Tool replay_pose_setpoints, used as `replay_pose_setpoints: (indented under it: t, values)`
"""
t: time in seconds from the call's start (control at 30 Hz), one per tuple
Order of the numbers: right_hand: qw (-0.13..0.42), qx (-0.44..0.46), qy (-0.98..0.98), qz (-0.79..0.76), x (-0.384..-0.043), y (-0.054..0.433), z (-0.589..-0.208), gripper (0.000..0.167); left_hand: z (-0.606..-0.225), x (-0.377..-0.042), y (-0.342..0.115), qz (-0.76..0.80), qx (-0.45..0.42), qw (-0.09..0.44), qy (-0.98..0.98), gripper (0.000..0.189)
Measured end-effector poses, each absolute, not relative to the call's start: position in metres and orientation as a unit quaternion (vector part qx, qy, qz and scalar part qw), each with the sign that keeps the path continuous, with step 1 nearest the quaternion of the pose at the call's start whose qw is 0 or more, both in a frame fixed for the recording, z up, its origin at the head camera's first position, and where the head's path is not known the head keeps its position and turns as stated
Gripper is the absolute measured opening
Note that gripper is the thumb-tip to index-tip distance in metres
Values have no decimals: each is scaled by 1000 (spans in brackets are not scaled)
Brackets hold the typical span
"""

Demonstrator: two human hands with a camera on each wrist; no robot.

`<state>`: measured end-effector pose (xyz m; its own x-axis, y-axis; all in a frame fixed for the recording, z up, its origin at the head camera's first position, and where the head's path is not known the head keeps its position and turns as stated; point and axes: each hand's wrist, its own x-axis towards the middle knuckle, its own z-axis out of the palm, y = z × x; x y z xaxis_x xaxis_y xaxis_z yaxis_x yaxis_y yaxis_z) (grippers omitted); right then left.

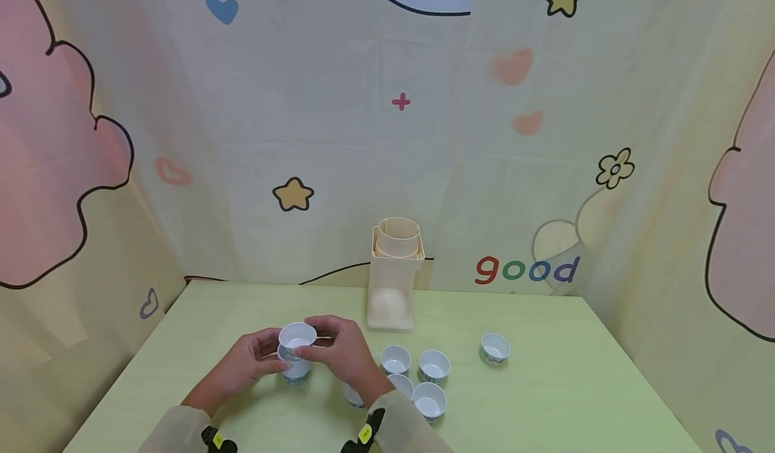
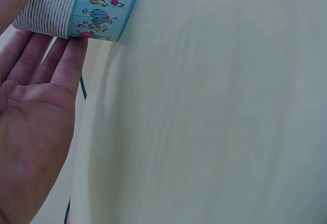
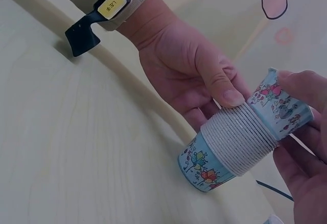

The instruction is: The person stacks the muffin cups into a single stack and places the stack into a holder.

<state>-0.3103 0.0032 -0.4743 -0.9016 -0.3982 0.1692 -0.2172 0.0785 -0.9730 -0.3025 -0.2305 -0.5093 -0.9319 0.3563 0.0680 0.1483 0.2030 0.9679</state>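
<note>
Head view: the cup stack [image 1: 295, 373] stands over the surface [image 1: 545, 386] between both hands, with the left hand [image 1: 249, 359] at its 9 o'clock and the right hand [image 1: 343, 351] at 3. Left's grasping the stack round its ribbed rims; right's pinching the top cup [image 1: 297, 336], whose base sits at the stack's mouth, rim facing away. Blue prints with birds and flowers on the cups, per the wrist cams.

From the stack, a beige dispenser [image 1: 390, 308] is at 2 o'clock, a cluster of loose cups [image 1: 430, 402] at 3 to 4, and one lone cup [image 1: 495, 349] at 3.

Writing: multicoloured "good" on the curtain [image 1: 387, 136], 4 o'clock from frame centre. Yellow label [image 3: 112, 5] on the left wrist's black mount [image 3: 82, 36] seems to start with "L", but it's small and tilted, so don't quote me.
</note>
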Motion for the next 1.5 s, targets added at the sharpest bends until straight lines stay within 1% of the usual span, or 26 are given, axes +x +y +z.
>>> replay_pose_setpoints:
  t: [0.47, 1.1, 1.5]
  values:
    - [81, -222, 744, -625, -314, 2, -477, 44, -512, -305, -232, 612, 174, 84, 767, 69]
    - [95, -204, 767, -600, -317, 3, -484, 49, -512, -304, -231, 606, 158, 86, 775, 68]
    - [119, -221, 749, -613, -319, 7, -486, 44, -511, -304, -232, 616, 166, 86, 765, 69]
